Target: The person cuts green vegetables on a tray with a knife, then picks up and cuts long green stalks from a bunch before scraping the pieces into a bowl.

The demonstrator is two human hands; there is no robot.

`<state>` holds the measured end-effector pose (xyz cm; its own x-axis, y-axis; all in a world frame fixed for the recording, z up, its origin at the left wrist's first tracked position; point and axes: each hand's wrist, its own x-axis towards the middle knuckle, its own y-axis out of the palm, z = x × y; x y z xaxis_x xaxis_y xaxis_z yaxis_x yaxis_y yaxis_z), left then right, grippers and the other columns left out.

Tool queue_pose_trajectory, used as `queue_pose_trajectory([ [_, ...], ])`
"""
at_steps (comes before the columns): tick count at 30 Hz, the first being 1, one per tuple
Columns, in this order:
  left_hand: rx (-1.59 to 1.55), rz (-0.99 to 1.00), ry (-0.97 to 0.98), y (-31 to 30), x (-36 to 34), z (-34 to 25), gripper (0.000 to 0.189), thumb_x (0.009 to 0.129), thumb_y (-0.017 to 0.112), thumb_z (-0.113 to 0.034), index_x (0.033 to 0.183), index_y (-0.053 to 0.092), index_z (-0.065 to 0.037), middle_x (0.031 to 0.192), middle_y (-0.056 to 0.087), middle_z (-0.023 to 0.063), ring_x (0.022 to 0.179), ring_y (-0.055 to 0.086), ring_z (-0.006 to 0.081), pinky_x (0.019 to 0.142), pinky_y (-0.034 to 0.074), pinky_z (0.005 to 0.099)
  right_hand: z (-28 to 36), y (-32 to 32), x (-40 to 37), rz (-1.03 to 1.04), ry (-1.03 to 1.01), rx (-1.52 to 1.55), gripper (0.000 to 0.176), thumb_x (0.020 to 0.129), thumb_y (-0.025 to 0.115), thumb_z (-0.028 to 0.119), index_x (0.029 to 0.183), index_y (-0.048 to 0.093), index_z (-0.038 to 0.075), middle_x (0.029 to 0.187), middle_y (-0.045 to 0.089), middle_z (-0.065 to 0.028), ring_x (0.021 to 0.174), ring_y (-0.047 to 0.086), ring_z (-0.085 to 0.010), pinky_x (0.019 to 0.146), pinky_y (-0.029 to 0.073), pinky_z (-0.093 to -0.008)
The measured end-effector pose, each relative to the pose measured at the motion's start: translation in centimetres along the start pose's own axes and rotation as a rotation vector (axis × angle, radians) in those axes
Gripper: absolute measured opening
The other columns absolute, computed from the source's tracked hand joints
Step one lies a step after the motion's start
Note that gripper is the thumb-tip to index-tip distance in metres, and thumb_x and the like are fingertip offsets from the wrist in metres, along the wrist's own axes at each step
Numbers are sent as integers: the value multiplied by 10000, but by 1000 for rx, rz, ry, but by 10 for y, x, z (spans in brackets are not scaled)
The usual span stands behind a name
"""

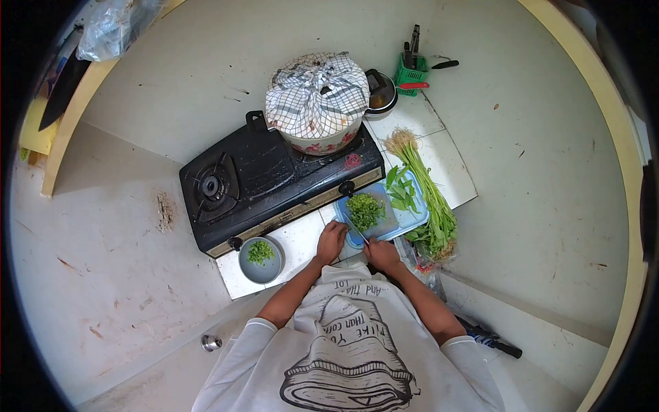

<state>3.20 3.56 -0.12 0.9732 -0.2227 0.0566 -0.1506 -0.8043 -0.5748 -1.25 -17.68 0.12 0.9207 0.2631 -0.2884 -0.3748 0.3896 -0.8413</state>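
My right hand (382, 254) is closed around a knife (358, 234), whose thin blade points up and left beside a pile of chopped greens (366, 211). The pile lies on a cutting board (390, 221) with blue edging. At the board's left edge, my left hand (332, 240) has its fingers curled together near the blade; what they hold, if anything, is too small to make out. Some whole green leaves (403, 190) rest on a light-blue tray (419, 218) to the right. A grey bowl (251, 277) with more chopped greens (261, 253) stands left of my left hand.
A black two-burner stove (261, 168) stands behind the board, bearing a large pot (319, 145) covered by a checked cloth (316, 96). A small lidded pot (382, 93) and a green utensil basket (410, 74) are behind. Long rooted greens (432, 196) lie along the right.
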Motion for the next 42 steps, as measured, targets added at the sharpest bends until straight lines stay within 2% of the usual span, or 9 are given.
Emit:
queue_pose_trajectory([
  [3,11,-4,-59,0,4,-5,84,917,662,-17,983,711,4,967,662,192,923,663,380,824,530,454,-2,-6,-4,46,-12,14,400,1026,541,357,1032,608,-38,747,709,-242,712,721,-442,667,586,-548],
  [9,-81,-7,-21,-2,4,-4,55,895,674,13,946,695,16,968,653,188,904,668,376,782,538,437,0,-10,-8,70,-23,22,414,1031,530,372,1025,615,-33,720,701,-235,679,713,-446,649,586,-560],
  [12,-70,6,-59,-3,5,-5,73,885,677,24,953,703,13,966,650,185,909,670,373,798,541,432,1,-10,-9,75,-82,-2,400,1028,527,358,1015,614,-33,720,703,-235,671,715,-441,652,589,-557],
  [24,-9,22,0,1,2,-3,109,879,666,46,974,695,3,945,666,182,923,672,378,823,541,451,-1,0,9,48,-47,10,403,1020,524,351,1021,597,-45,727,705,-244,683,715,-443,670,584,-559],
  [27,-137,45,-116,-2,6,-11,89,878,678,49,956,680,7,957,656,180,918,674,368,800,543,440,-6,1,4,28,-35,-5,405,1021,526,355,1015,601,-43,728,703,-247,683,713,-448,668,581,-563],
  [30,-110,-8,-101,-3,10,-19,75,872,698,47,934,671,15,972,642,176,898,674,359,780,543,427,-10,1,2,33,-46,31,411,1023,531,367,1008,606,-37,725,700,-250,684,710,-452,667,579,-569],
  [33,-78,-19,10,-1,11,-9,80,865,725,25,927,675,21,983,631,174,883,669,360,780,540,431,-8,1,-1,2,-60,16,412,1019,540,373,1002,608,-33,710,695,-248,667,705,-456,655,576,-573],
  [36,-60,14,-21,2,9,1,84,864,731,9,937,692,21,987,637,174,890,668,359,789,543,431,-1,-11,-4,84,-29,16,403,1016,538,361,1022,621,-33,761,710,-256,737,724,-464,699,586,-573],
  [42,-42,53,-14,2,6,1,116,871,712,-1,986,719,10,986,648,180,916,666,368,812,549,434,4,-10,-4,75,-47,-12,377,1014,544,336,1005,613,-34,734,709,-239,702,725,-442,676,591,-556],
])
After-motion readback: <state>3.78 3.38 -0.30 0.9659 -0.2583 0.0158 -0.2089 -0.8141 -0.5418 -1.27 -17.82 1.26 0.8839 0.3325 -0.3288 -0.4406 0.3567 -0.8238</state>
